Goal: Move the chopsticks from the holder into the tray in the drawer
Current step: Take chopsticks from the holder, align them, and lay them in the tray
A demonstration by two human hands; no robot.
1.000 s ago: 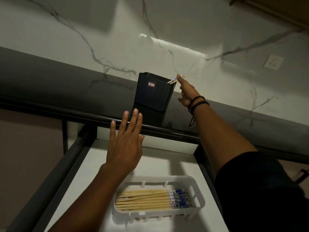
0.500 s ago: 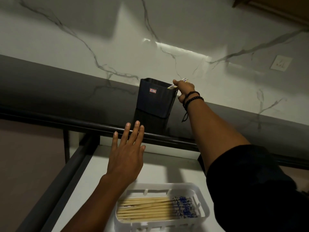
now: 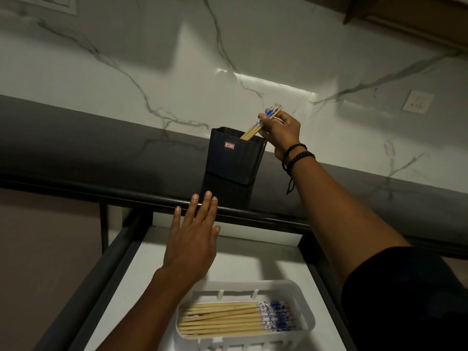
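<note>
A dark ribbed holder with a small red label stands on the dark counter. My right hand is just above its right rim, pinching a few wooden chopsticks with blue-patterned tops; they slant up to the right, lower ends still inside the holder. My left hand hovers flat and open over the drawer, below the holder, holding nothing. In the open drawer a white slotted tray holds several chopsticks lying side by side, blue ends to the right.
The dark counter has a rounded front edge above the open drawer, which has a white floor and dark side rails. Behind is a white marble wall with a socket. A wooden cabinet corner shows at the top right.
My right hand has closed on the chopsticks at the holder's rim and lifted them partly out, up and to the right. My left hand has stayed spread over the drawer.
</note>
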